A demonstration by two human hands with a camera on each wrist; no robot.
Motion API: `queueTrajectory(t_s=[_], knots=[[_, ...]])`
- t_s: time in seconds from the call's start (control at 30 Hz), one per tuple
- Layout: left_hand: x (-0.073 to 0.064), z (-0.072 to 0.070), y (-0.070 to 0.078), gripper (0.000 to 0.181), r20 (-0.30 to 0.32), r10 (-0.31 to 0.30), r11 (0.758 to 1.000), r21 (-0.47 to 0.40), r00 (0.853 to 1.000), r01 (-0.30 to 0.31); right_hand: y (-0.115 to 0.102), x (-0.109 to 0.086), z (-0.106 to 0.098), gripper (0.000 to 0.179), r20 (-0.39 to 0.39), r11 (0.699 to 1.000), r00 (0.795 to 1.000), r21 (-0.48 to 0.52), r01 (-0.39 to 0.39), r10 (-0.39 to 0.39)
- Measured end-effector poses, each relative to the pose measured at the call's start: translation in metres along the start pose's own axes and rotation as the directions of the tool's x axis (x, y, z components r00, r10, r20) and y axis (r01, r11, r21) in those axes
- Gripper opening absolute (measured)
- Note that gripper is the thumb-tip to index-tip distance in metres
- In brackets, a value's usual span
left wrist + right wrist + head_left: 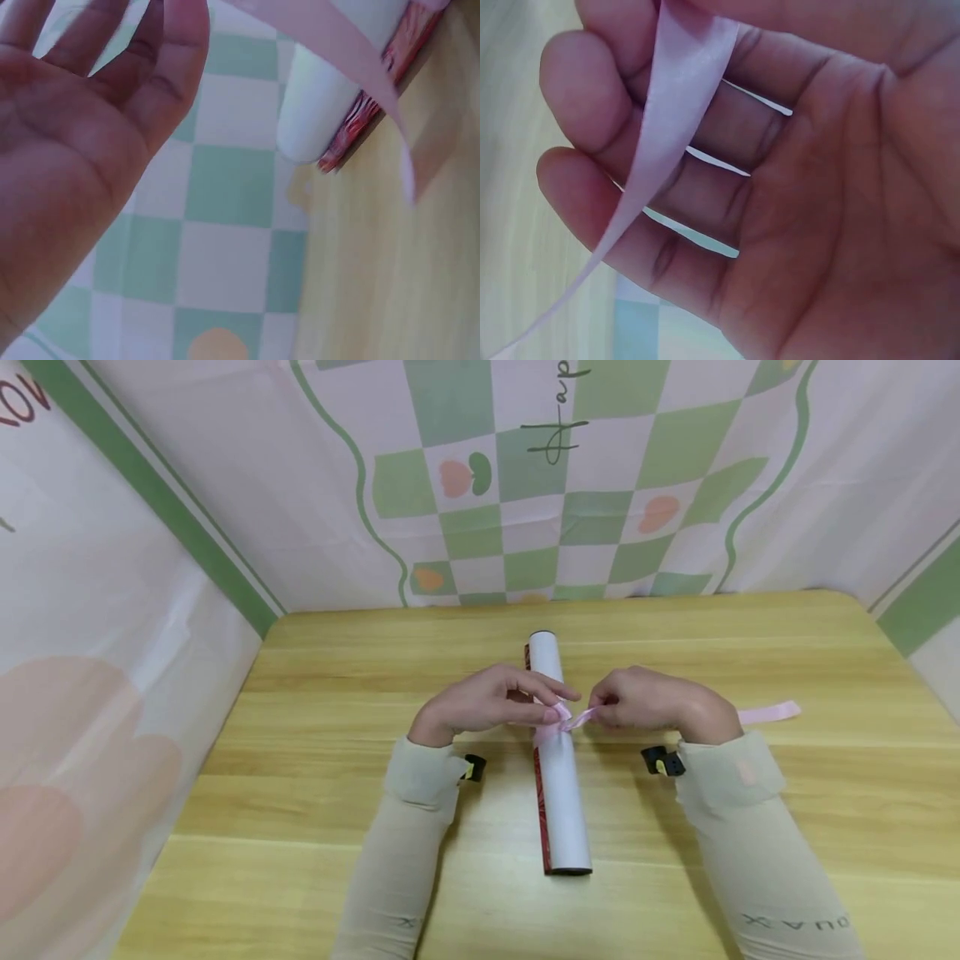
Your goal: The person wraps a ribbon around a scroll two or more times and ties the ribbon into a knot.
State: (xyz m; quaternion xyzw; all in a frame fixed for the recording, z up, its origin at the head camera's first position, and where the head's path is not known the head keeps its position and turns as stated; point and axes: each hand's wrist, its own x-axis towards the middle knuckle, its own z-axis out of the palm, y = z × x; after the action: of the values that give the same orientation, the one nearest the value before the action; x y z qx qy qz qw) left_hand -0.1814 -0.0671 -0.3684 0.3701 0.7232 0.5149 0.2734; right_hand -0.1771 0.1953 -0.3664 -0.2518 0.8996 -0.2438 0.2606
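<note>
A white rolled scroll (pixel 564 802) with a red patterned edge lies lengthwise on the table, dark at its ends. Around its middle passes a pink satin ribbon (pixel 550 732), crossed and twisted on top. My left hand (pixel 487 700) is over the scroll from the left, pinching the ribbon at the crossing between thumb and fingers. Just right of the scroll, my right hand (pixel 645 700) pinches the twisted length, fingers curled. A loose ribbon tail (pixel 649 150) runs down across the right fingers in the right wrist view. Another ribbon length (pixel 352 56) hangs beside the scroll in the left wrist view.
The scroll rests on a light wood-grain table (pixel 300 802). Behind the table's far edge hangs a green-and-white checked cloth (pixel 525 552), and another printed cloth (pixel 112 610) borders the left side. Black wrist mounts (pixel 663 762) sit below the hands.
</note>
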Motion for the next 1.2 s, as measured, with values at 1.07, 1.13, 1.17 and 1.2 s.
queueTrajectory(t_s=[1.07,1.13,1.17,1.2], knots=[[0.021,0.018,-0.010,0.036,-0.349,-0.156,0.985,0.011,0.924,0.170,-0.001,-0.001,-0.001,0.016,-0.068,0.999,0.998,-0.048,0.008,-0.011],[0.021,0.018,-0.011,0.039,-0.347,-0.154,0.985,0.020,0.925,0.172,-0.001,-0.001,-0.001,0.016,-0.066,0.999,0.998,-0.049,0.004,-0.007],[0.022,0.018,-0.011,0.040,-0.347,-0.152,0.985,0.024,0.926,0.171,-0.001,-0.001,-0.001,0.016,-0.065,0.999,0.998,-0.048,0.001,-0.005],[0.022,0.019,-0.011,0.040,-0.348,-0.154,0.985,0.024,0.925,0.173,-0.001,-0.001,-0.001,0.016,-0.065,0.999,0.998,-0.048,0.000,-0.003]])
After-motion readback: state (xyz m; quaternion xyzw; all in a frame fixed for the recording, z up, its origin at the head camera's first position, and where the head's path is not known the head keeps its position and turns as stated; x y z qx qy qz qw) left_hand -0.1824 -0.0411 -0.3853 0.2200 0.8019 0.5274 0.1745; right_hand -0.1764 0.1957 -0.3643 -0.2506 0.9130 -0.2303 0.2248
